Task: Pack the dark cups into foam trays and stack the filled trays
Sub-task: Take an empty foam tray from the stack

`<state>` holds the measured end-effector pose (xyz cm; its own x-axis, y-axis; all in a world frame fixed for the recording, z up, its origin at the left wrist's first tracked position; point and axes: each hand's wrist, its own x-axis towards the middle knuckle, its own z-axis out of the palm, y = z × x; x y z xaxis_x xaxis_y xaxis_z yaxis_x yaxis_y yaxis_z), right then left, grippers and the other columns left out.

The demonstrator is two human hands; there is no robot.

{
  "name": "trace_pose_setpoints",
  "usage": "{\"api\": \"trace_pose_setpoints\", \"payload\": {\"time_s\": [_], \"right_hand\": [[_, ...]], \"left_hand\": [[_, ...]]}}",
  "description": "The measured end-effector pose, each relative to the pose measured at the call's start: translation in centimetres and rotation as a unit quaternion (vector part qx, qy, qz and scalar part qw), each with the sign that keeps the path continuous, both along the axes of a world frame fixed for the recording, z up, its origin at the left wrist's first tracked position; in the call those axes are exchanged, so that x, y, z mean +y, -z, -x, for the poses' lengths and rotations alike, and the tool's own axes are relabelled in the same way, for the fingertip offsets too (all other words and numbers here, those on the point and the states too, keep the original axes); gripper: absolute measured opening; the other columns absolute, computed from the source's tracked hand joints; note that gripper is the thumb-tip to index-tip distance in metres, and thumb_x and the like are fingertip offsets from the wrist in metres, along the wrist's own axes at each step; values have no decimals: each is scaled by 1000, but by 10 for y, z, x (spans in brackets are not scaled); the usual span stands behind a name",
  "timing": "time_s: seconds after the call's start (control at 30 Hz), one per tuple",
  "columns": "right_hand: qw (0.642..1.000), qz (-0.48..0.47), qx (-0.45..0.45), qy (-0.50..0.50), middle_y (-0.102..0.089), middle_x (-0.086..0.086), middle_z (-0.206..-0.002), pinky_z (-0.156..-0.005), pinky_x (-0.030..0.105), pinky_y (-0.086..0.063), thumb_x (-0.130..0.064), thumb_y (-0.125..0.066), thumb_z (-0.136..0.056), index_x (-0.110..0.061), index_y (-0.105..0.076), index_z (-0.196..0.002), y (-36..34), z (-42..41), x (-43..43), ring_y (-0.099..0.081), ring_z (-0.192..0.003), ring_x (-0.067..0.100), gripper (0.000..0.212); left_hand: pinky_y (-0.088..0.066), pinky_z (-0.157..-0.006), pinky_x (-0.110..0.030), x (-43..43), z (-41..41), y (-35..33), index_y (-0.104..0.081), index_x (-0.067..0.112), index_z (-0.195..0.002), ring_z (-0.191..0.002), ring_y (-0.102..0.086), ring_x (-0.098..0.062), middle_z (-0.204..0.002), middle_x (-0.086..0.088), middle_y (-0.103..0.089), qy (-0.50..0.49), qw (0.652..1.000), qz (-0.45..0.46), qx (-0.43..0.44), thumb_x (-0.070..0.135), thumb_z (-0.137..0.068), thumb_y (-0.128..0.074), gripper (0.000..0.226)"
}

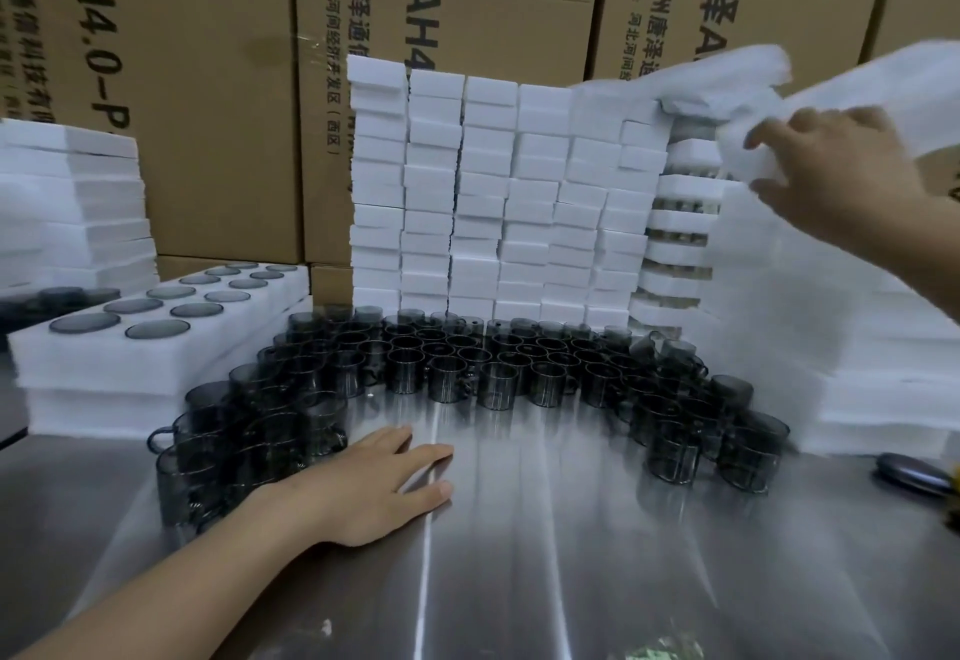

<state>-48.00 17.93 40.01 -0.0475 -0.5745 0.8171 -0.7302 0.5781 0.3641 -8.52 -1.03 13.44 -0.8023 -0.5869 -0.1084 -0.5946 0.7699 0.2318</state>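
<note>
- The dark cups (493,373) stand upright and packed together in a wide arc on the steel surface (545,555). The arc runs from the near left, round the back, to the near right, and some handles show at its edge.
- The left hand (374,483) lies palm down on the surface just beside the near-left cups. Its fingers are straight and close together and hold nothing.
- A filled tray (249,327) lies to the left of the cups on a low pile of white foam. It has two rows of round pockets, each with a dark cup seated in it.
- Behind the cups rises a wall of stacked trays (483,192), in several columns with their white ends facing forward. In the rightmost columns dark cups show between the layers.
- The right hand (836,176) is raised at the upper right of that wall. Its fingers and thumb pinch the end of a foam tray (737,160) — the spot is blurred, so I cannot tell whether this tray carries cups.
- A tall foam stack (857,373) stands just beside the cups on the right, and another foam pile (72,202) stands at the far left.
- Printed cardboard boxes (208,88) fill the background.
- A dark rounded object (909,472) lies on the surface at the right edge — too little of it shows to name.
</note>
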Motion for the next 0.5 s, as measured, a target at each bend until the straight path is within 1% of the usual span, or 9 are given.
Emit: {"api": "trace_pose_setpoints", "payload": {"time_s": [0.07, 0.13, 0.2, 0.23, 0.3, 0.33, 0.4, 0.47, 0.5], "right_hand": [[997, -49, 22, -61, -69, 19, -113, -97, 51, -46, -32, -71, -96, -15, -59, -131, 12, -61, -19, -68, -90, 39, 41], [988, -103, 25, -113, -66, 11, -116, -84, 42, -47, -40, -66, -99, -21, -54, -138, 36, -117, -35, -61, -78, 32, 44], [979, -132, -6, -159, -61, 4, -115, -67, 34, -38, -45, -63, -101, -28, -52, -138, 68, -166, -50, -52, -69, 25, 42], [972, -147, -31, -180, -59, 2, -114, -62, 33, -35, -46, -62, -101, -29, -51, -136, 84, -186, -59, -52, -68, 26, 40], [955, -186, -97, -208, -57, 1, -115, -58, 35, -38, -48, -59, -101, -30, -50, -133, 121, -216, -77, -57, -72, 28, 38], [944, -211, -136, -214, -56, 1, -117, -60, 37, -42, -50, -59, -101, -30, -49, -133, 140, -226, -87, -58, -76, 27, 39], [912, -270, -218, -218, -57, 2, -124, -72, 40, -51, -58, -57, -102, -31, -47, -137, 173, -238, -101, -62, -89, 26, 45], [872, -319, -291, -230, -56, 2, -132, -88, 45, -53, -66, -47, -104, -32, -42, -148, 195, -241, -110, -63, -104, 28, 56], [859, -323, -313, -243, -57, 2, -134, -94, 46, -52, -69, -41, -105, -33, -38, -152, 199, -240, -111, -63, -109, 28, 59]], "left_hand": [[-14, -129, -40, 1, 0, -2, -12, 56, -165, -165, -3, -18, -178, 5, -7, 1, 1000, 1, -1, 83, -99, -27, 73], [-13, -128, -39, 2, -1, -3, -12, 55, -165, -165, -3, -17, -178, 4, -7, 3, 1000, -2, -5, 82, -100, -28, 73], [-11, -129, -40, 1, -1, -2, -10, 56, -165, -165, 0, -18, -179, 4, -4, 1, 1000, -4, -8, 83, -99, -28, 74], [-10, -129, -40, 0, -2, -2, -9, 57, -165, -165, 1, -18, -179, 3, -2, 1, 1000, -3, -9, 84, -99, -28, 74], [-10, -129, -39, -1, -1, -1, -8, 57, -165, -165, 0, -18, -180, 3, -1, -1, 1000, 2, -11, 85, -98, -27, 75], [-11, -129, -39, -1, -2, 0, -8, 57, -165, -165, -1, -19, -180, 3, -1, -3, 1000, 3, -10, 86, -97, -28, 76], [-17, -128, -39, -3, -2, 1, -15, 53, -165, -164, -10, -20, -179, 3, -4, -6, 1000, 7, -2, 86, -97, -28, 77], [-29, -127, -39, -3, -2, 1, -31, 45, -164, -159, -24, -19, -176, 5, -14, 3, 1000, 18, -2, 83, -98, -29, 76], [-35, -122, -38, -4, -2, 0, -38, 42, -161, -154, -33, -17, -171, 7, -23, 8, 1000, 26, -4, 81, -99, -30, 73]]}}
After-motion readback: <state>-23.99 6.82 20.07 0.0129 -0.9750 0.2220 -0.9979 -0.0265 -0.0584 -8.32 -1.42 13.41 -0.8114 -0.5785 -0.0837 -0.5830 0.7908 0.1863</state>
